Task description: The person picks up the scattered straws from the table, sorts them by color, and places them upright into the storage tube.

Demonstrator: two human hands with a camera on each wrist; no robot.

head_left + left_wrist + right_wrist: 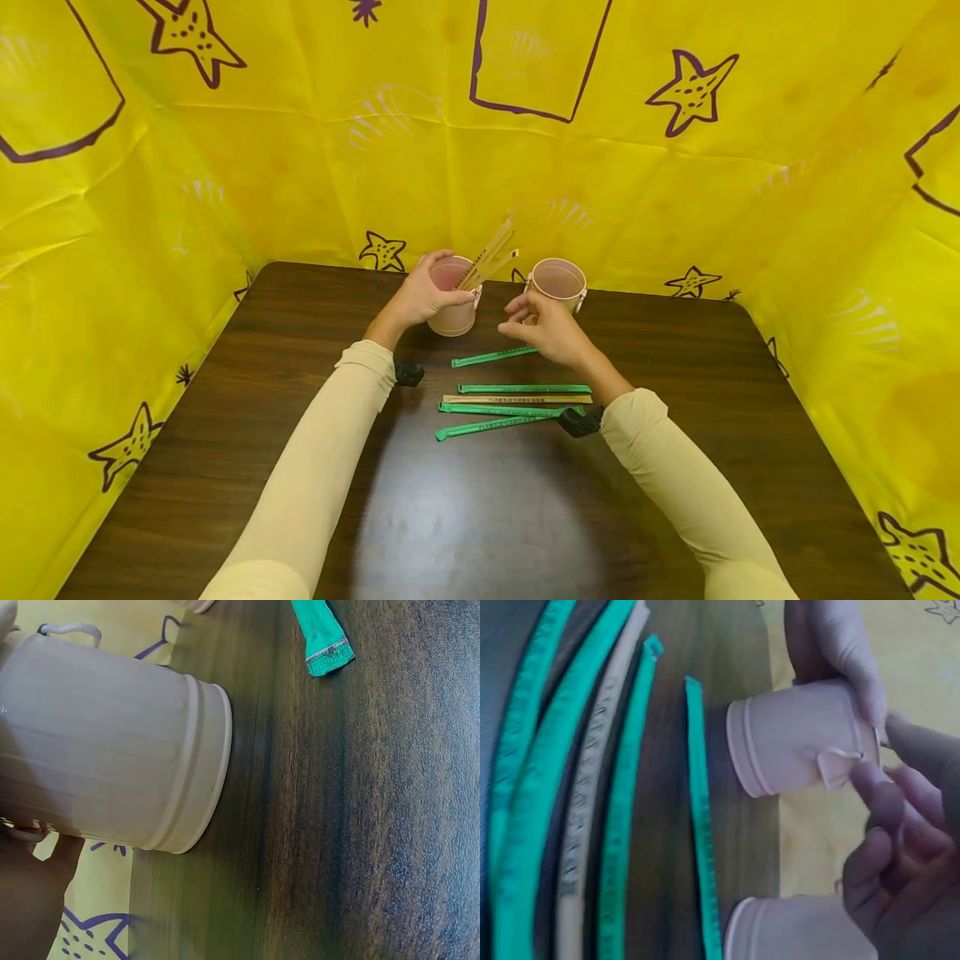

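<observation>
My left hand grips a small pink bucket near its rim, the thumb at the front. Several brown paper-wrapped straws lean out of this bucket towards the right. A second pink bucket stands to its right. In front of that one hovers my right hand, fingers loosely bent, with nothing visible between them. Below the right hand lies a green wrapped straw, partly hidden by it. In the right wrist view, the right hand overlaps the rim of the gripped bucket; contact cannot be told.
Nearer me on the dark wooden table lie more green wrapped straws and one brown wrapped straw, roughly side by side. A yellow patterned cloth rises behind the table and along both sides.
</observation>
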